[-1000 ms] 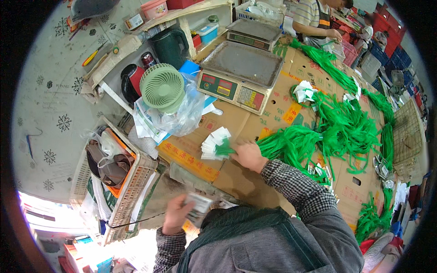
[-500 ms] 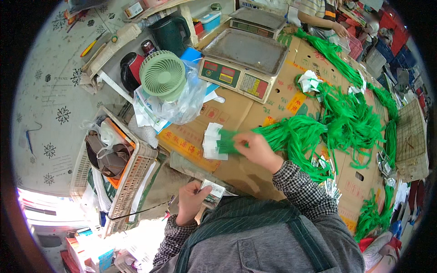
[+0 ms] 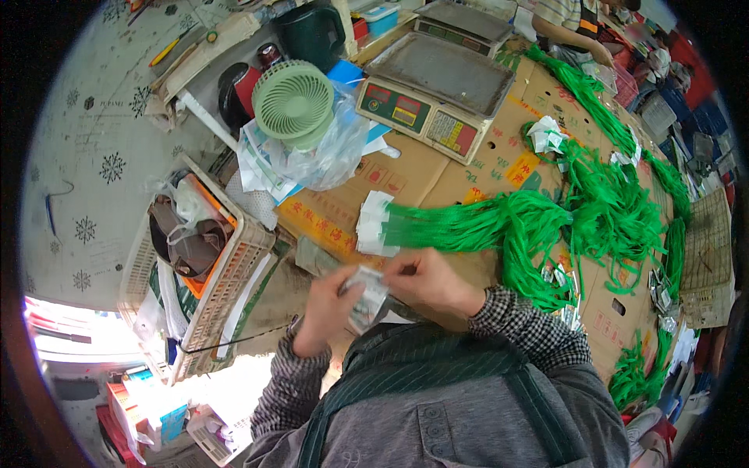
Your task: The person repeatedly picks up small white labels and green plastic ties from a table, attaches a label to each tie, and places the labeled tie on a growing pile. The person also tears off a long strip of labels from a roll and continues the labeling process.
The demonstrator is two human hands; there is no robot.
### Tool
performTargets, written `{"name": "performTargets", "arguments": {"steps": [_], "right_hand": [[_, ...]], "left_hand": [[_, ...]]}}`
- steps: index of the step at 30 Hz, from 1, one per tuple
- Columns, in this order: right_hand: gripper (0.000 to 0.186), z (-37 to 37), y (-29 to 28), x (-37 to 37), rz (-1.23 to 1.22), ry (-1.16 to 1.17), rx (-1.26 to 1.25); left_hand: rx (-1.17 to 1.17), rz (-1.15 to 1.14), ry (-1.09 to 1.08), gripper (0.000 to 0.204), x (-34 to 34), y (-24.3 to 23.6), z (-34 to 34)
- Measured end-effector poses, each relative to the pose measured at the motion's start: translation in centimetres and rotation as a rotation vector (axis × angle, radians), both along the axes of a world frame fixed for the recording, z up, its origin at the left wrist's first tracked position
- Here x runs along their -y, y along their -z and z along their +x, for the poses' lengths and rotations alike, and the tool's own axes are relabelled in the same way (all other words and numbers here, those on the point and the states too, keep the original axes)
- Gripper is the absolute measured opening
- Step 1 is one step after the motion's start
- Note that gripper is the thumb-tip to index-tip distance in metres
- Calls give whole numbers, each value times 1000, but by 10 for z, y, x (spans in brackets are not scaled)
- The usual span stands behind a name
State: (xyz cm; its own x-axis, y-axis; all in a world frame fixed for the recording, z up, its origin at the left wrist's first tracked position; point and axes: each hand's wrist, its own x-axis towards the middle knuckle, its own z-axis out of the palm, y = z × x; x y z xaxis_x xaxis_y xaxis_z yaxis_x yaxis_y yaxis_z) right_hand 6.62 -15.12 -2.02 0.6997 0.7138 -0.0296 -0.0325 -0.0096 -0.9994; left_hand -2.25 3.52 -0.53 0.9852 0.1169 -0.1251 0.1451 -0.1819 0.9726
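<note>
My left hand (image 3: pixel 321 306) is closed on a small stack of white labels (image 3: pixel 370 296), held just in front of my body. My right hand (image 3: pixel 441 287) has its fingertips pinched together close to the labels' edge; whether a label is between them is too blurred to see. Just beyond my hands lies a long bundle of green mesh strands (image 3: pixel 460 226), stretched across the cardboard tabletop (image 3: pixel 417 183). White tags (image 3: pixel 374 225) fan out at the bundle's left end. More green strands (image 3: pixel 616 214) are heaped to the right, with white tags (image 3: pixel 546 135) on some ends.
Two weighing scales (image 3: pixel 437 74) stand at the back. A green fan (image 3: pixel 292 101) and a clear plastic bag (image 3: pixel 335 152) sit left of them. At left is a plastic crate (image 3: pixel 234 288) holding a brown bag (image 3: pixel 195 249). Another person (image 3: pixel 566 27) works at the far right.
My right hand has come back from the tagged strands to the labels. My left hand has lifted the labels slightly toward it. The whole view has shifted a little.
</note>
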Motion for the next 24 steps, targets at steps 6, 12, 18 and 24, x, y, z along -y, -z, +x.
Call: {"name": "performTargets", "arguments": {"steps": [6, 12, 18, 24], "right_hand": [[11, 26, -77, -12, 60, 231, 299], [11, 34, -99, -15, 133, 294, 535], [14, 45, -31, 13, -124, 411, 378], [27, 101, 29, 7, -592, 299, 611]], "left_hand": [[275, 188, 38, 14, -11, -79, 56], [257, 46, -84, 18, 2, -106, 55], [-124, -60, -30, 17, 7, -45, 3], [-119, -179, 2, 15, 15, 11, -32]]}}
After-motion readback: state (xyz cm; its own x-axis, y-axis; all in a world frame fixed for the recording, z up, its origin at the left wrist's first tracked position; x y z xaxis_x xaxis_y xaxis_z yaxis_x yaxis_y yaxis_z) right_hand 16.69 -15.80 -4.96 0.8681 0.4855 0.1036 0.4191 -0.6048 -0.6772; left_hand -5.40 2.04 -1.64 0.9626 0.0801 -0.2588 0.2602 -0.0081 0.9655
